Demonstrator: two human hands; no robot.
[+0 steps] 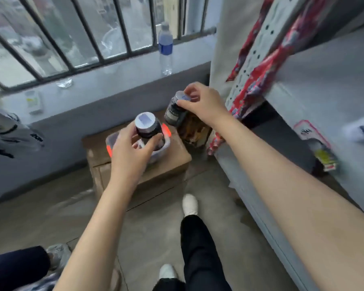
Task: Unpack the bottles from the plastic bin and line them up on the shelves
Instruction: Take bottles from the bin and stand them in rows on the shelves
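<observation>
While each hand, left hand (pixel 132 150) and right hand (pixel 200 101), is clamped on a dark bottle above the plastic bin (pixel 114 141), the right bottle (pixel 174 112), pinched near its cap, may slip.

Left hand (pixel 132 152) grips a dark bottle with a pale cap (pixel 147 128), right above the clear plastic bin (pixel 166 143) with orange clips. The bin sits on a cardboard box (pixel 170 164) on the floor. Right hand (pixel 200 101) pinches the cap of a second dark bottle (pixel 175 111), held tilted in the air beside the grey shelves (pixel 324 80). A water bottle (pixel 165 49) stands on the window ledge.
</observation>
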